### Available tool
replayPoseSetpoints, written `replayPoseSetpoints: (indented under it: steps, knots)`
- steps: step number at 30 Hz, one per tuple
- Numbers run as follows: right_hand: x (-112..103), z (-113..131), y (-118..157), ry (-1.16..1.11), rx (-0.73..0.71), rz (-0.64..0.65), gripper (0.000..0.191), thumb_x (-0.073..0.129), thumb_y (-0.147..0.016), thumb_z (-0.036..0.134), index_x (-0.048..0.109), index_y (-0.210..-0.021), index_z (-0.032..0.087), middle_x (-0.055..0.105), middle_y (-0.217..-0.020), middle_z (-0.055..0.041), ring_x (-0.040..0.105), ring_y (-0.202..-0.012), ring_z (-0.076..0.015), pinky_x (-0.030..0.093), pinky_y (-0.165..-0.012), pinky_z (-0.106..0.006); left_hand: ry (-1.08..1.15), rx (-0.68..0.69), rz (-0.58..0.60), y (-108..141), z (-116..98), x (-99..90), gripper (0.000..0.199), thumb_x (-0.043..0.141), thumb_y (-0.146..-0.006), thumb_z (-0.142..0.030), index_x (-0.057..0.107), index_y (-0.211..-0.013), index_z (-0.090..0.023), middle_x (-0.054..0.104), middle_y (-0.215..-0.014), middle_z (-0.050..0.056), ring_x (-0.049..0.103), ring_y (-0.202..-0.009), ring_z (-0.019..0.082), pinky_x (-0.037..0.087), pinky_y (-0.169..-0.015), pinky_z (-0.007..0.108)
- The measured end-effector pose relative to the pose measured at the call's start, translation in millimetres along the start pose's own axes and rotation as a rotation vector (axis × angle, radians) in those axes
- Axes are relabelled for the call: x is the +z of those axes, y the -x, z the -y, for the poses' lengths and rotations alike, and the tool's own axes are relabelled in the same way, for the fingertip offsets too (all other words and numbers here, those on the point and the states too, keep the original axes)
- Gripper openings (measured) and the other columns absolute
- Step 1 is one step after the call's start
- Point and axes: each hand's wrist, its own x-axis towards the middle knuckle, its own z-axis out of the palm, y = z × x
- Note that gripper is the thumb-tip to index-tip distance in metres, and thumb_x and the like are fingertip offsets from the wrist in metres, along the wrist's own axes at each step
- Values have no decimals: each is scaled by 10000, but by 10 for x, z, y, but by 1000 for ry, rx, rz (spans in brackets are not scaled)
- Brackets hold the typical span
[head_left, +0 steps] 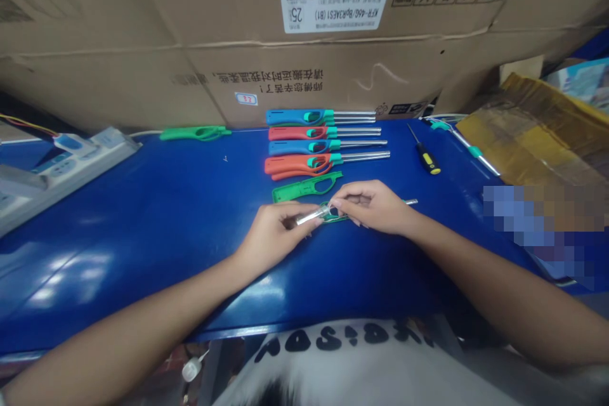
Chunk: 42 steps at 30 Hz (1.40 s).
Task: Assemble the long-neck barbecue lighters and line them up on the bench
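Center frame, my left hand [271,235] pinches a steel tube [309,216]. My right hand [371,206] closes on a green lighter shell [333,216].

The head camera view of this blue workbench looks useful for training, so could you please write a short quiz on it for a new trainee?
1. How many long-barrelled utility lighters lie in the stacked row?
2. True or false: the yellow-and-black screwdriver lies to the right of that row.
3. What does the left hand grip: A) a metal barrel, B) a power strip, C) a cardboard box?

Key: 1. Four. 2. True. 3. A.
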Motion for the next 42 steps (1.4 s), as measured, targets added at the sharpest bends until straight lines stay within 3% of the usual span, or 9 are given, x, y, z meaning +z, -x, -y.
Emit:
replayPoseSetpoints:
  steps: [19, 29, 34, 42]
  knots:
    - [-5, -6, -7, 22, -84, -20, 180, 684, -822, 334, 673, -820, 154, 602, -677, 16, 514, -553, -77, 418, -529, -221, 29, -58, -9, 1, -3, -4, 273, 747, -860, -374, 807, -1061, -198, 789, -889, 53, 641, -630, 139, 519, -595, 242]
    - [38, -52, -15, 84, -121, -68, 224, 671, -838, 372, 685, -819, 150, 594, -698, 0, 499, -582, -87, 402, -540, -225, 0, -19, 3, -2, -12, 12, 259, 705, -896, -337, 795, -1085, -184, 770, -835, 45, 625, -608, 129, 500, -582, 240]
    - [28, -22, -23, 9, -118, -59, 231, 665, -859, 383, 656, -838, 153, 574, -668, 25, 489, -517, -69, 394, -495, -220, 0, 1, 2, -30, -54, -73, 285, 730, -879, -360, 770, -1103, -188, 789, -1016, 56, 725, -860, 192, 567, -785, 290]
    - [-64, -21, -30, -44, -2, -75, 303, 656, -881, 441, 666, -959, 148, 615, -726, 17, 485, -475, -53, 387, -447, -209, -341, 197, 94, -98, -74, -294, 141, 734, -885, -284, 763, -1012, -229, 772, -1005, 24, 689, -925, 195, 534, -850, 324]
